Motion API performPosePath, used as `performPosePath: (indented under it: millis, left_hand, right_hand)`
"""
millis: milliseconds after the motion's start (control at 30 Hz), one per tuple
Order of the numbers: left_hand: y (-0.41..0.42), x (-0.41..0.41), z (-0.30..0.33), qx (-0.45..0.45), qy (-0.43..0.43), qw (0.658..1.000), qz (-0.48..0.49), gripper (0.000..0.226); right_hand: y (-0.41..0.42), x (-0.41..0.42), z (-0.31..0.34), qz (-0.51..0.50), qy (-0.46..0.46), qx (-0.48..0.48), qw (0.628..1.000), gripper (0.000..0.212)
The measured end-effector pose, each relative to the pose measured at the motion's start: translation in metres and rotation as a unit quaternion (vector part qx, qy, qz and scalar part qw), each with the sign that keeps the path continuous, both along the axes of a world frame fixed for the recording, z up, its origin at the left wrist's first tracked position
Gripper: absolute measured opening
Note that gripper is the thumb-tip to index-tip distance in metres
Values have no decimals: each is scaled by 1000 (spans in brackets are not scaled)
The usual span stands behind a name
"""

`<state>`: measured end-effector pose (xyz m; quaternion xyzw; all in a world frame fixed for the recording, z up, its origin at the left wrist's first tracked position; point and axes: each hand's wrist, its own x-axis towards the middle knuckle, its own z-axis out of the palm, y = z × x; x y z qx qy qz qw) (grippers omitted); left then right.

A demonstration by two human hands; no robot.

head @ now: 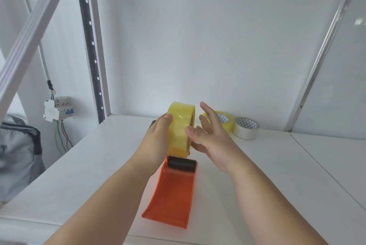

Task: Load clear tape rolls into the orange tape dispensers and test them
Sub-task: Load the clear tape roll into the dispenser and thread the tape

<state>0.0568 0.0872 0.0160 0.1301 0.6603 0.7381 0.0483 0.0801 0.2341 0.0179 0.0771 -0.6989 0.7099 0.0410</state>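
Orange tape dispenser (174, 191) nearest, curved shoe pointing at the near edge of the white worktop (277, 175), black roller (182, 163) across its far end. Clear tape roll (180, 128), yellowish, upright on edge at the dispenser's far end, directly beyond the roller; seated on the hub or merely held against it: cannot tell, hub hidden. Second clear roll (222, 120) and white tape roll (246, 128) flat near the far edge, just beside each other, apart from the dispenser.

Step judged: seating the roll on the hub. To do well: press the roll square onto the hub until flush, free end leading toward the roller, adhesive side down; then draw the tape under the roller before testing. Risk: a tilted roll binding on the hub.

Left hand (160, 139) closed around the roll's left face and rim, thumb over the top edge, forearm reaching in from the near edge. Right hand (212, 137) open, fingers spread, thumb touching the roll's right rim, gripping nothing.
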Motion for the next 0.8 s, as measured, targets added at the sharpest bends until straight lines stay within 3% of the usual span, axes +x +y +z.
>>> performPosePath:
  millis: [67,200,367,600,800]
  left_hand:
    - [-4,-2,0,21,1,999,-25,35]
    - [-13,-5,4,55,-2,997,-57,45]
    - [-20,-3,7,-18,23,999,-42,37]
    - [-40,2,12,-47,50,996,-60,28]
    - [-61,-1,13,-84,59,994,23,29]
  right_hand:
    - [0,-1,1,20,8,28,999,100]
    - [-1,2,6,-16,36,78,996,82]
    - [-11,12,4,-56,89,180,978,77]
    - [-2,17,12,-69,88,211,971,12]
    - [-16,7,13,-54,113,283,951,21]
